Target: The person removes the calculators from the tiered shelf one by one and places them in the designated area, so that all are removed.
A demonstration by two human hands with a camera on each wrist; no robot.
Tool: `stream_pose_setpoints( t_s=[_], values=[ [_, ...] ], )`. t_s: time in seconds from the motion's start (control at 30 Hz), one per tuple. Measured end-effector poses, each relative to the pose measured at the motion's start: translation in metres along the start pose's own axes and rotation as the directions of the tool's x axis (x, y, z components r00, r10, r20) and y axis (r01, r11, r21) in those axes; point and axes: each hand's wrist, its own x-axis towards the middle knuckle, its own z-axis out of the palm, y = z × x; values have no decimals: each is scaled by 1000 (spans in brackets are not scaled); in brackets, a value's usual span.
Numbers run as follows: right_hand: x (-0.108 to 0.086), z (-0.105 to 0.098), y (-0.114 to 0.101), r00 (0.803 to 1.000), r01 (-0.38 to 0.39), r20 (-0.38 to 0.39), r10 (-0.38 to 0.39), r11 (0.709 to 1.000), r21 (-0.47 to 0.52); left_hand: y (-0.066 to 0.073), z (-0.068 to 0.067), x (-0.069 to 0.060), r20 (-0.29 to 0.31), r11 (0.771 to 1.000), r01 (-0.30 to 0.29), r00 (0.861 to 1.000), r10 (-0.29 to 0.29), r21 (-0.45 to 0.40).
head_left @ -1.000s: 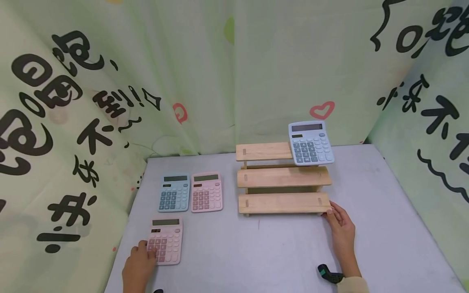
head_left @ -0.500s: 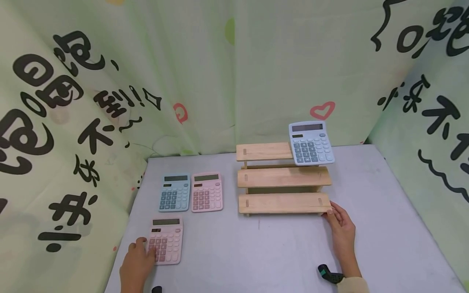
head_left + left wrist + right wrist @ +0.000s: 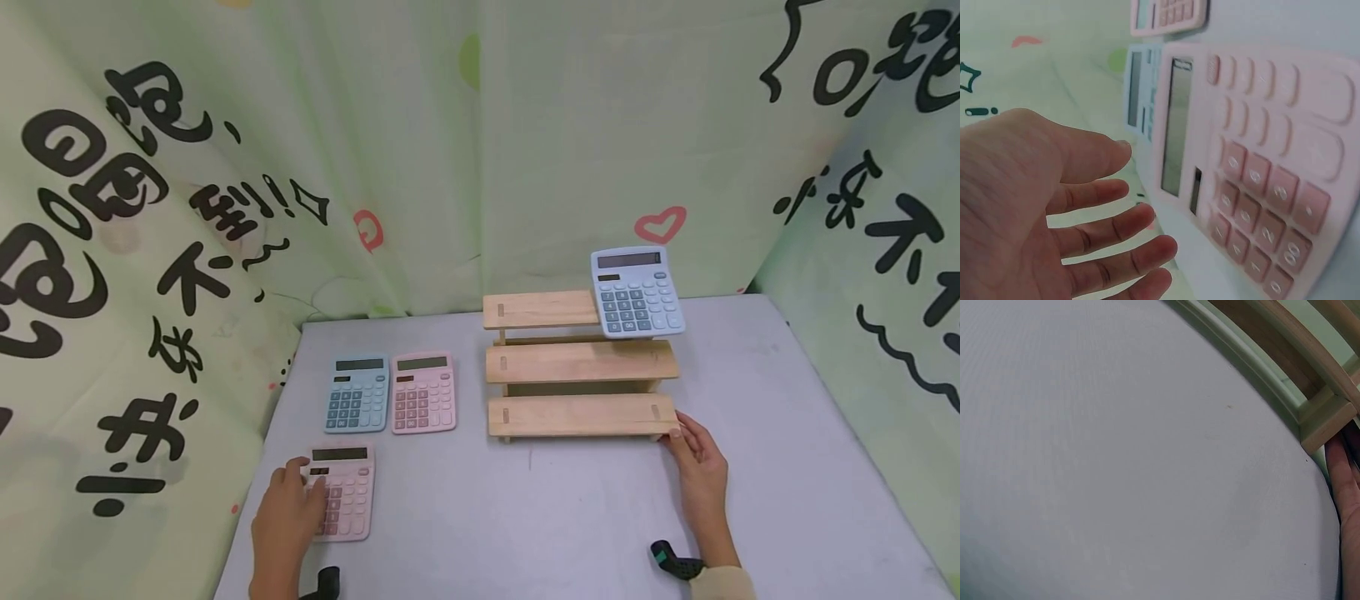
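Observation:
At the front left of the table, my left hand (image 3: 283,521) hovers at the left edge of a pink calculator (image 3: 351,492). In the left wrist view its fingers are spread and relaxed beside the calculator's display, gripping nothing. My right hand (image 3: 703,483) holds the front right corner of a three-tier wooden rack (image 3: 581,364), thumb in front and fingers at the end. The right wrist view catches only part of that hand at the rack's leg (image 3: 1329,422). A light blue-white calculator (image 3: 637,292) leans on the rack's top tier, at its right end.
Behind the front calculator, a blue calculator (image 3: 357,393) and another pink calculator (image 3: 423,393) lie side by side, left of the rack. The white-covered table (image 3: 510,525) is enclosed by printed curtains (image 3: 420,167) at the back and both sides.
My left hand has moved forward along the front pink calculator's left edge, from its keys toward its display. That calculator stays in place. The right hand and rack look unchanged.

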Motion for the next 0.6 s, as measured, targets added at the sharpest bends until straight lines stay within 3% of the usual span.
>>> stream_pose_setpoints(
  t_s=[0.33, 0.6],
  values=[
    [0, 1, -3, 1000, -27, 1, 27, 1000, -6, 41, 5, 2, -45, 991, -129, 991, 127, -39],
    [0, 1, -1, 1000, -8, -3, 8, 1000, -1, 85, 18, 7, -95, 962, -272, 959, 268, -36]
  ],
)
